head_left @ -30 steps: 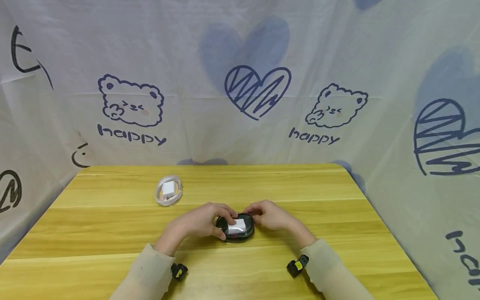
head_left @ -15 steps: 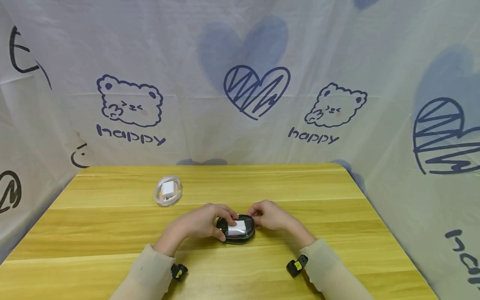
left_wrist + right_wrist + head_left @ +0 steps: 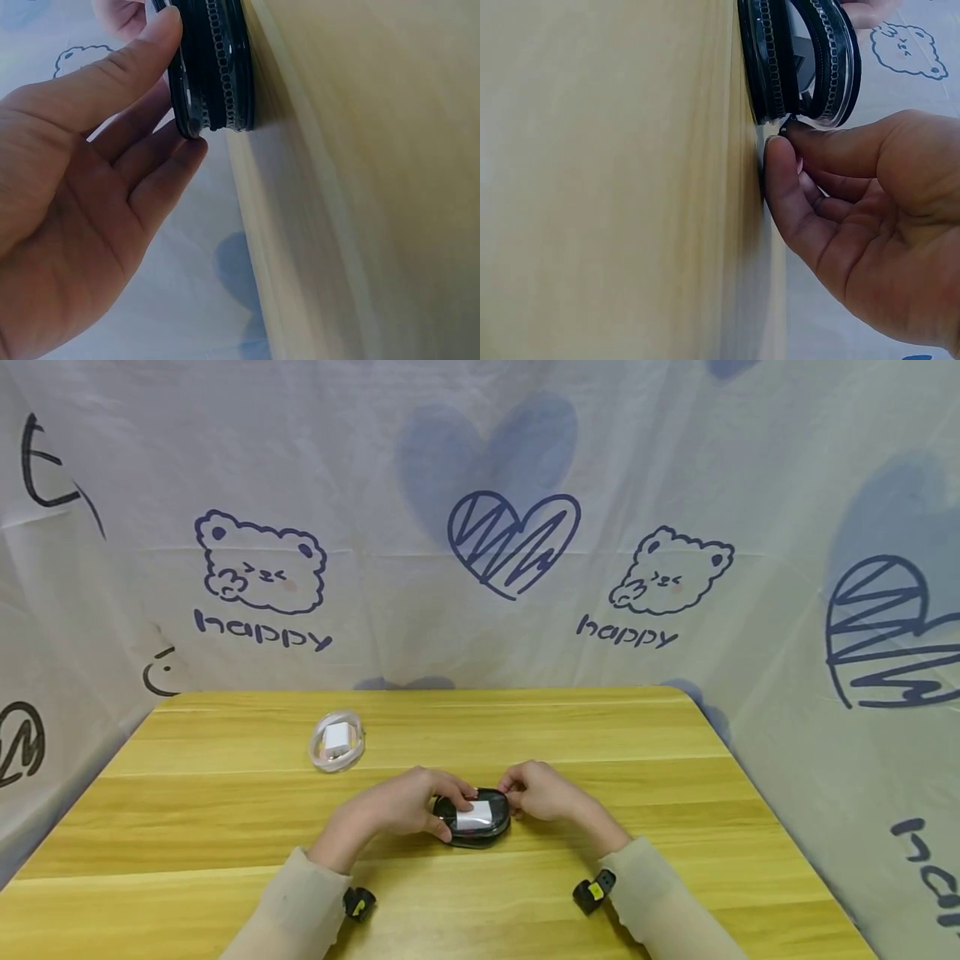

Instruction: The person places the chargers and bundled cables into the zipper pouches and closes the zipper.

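Observation:
A small oval black zippered case with a clear top lies on the table, a white item showing through it. My left hand holds its left end, fingertips over the top and thumb at the near side. In the left wrist view the zipper teeth on the case run along its side. At the right end, my right hand pinches the zipper pull between thumb and index finger. There the right wrist view shows the case's seam gaping, with something grey inside.
Toward the back left of the wooden table lies a coiled white cable with a white charger plug on it. A printed cloth hangs behind the table and along its sides.
My right fingers have shifted slightly to the right, from the case's far right edge to its right end. The left hand keeps its hold, and the case has barely moved.

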Demonstrator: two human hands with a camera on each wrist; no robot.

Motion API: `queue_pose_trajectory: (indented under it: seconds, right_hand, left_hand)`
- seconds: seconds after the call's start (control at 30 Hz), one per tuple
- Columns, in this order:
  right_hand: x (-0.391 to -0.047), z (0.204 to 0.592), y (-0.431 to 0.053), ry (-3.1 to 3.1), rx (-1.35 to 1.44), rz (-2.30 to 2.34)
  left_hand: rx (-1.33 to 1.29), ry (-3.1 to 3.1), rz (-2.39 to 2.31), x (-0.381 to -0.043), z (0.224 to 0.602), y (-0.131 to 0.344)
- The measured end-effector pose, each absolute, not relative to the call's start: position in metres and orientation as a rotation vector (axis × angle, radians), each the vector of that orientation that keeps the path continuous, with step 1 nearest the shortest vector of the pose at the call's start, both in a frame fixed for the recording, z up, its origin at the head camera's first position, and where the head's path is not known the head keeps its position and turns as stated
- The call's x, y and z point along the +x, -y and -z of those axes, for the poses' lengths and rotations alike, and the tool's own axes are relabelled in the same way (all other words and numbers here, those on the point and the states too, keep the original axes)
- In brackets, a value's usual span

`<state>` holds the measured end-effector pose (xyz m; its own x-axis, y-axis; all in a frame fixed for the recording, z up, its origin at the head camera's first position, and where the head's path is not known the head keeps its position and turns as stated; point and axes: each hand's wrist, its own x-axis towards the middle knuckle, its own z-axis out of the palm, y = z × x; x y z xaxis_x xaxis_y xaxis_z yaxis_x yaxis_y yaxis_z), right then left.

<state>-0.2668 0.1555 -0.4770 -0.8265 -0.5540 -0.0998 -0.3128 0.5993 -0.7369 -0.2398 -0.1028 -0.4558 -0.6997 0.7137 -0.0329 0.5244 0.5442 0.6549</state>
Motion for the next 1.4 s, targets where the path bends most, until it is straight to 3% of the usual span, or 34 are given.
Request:
queue_pose_trajectory:
  seconds: [1.4]
  right_hand:
    - [-0.275,0.474,-0.172,-2.382,-0.814,1.094]
  left_hand:
    - [1.133,-2.612,-0.83,-0.24,0.453,0.1]
